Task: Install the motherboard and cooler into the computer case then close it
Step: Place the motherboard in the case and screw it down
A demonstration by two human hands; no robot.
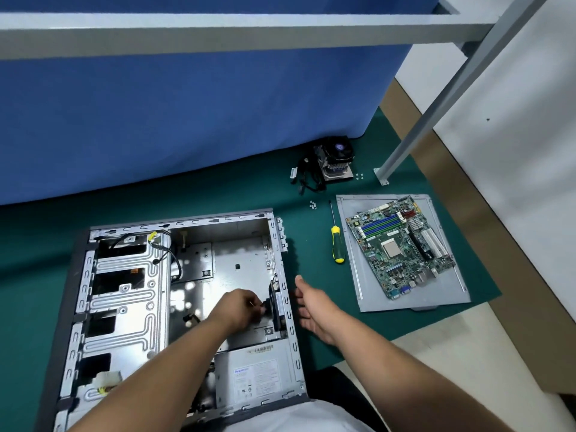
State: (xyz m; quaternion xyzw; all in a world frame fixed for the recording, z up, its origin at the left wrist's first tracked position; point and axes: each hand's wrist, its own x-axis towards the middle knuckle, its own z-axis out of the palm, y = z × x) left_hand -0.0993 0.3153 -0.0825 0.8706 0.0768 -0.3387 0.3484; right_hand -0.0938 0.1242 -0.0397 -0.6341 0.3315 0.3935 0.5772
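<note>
I see the open grey metal computer case (174, 294) lying flat on the green mat (311, 194), interior up, ready for parts. My left hand (241, 310) reaches inside, pinching a small black part by the rear fan (277, 304), prob. clearing space. My right hand (314, 310) hovers just outside the case wall, fingers spread, empty. The green motherboard (400, 247) waits on the grey side panel (367, 294) w/ a yellow-handled screwdriver (336, 241) beside it; the black finned cooler (335, 157) sits farther back.

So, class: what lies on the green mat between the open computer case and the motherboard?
In the head view, a screwdriver lies between the computer case and the motherboard.
</note>
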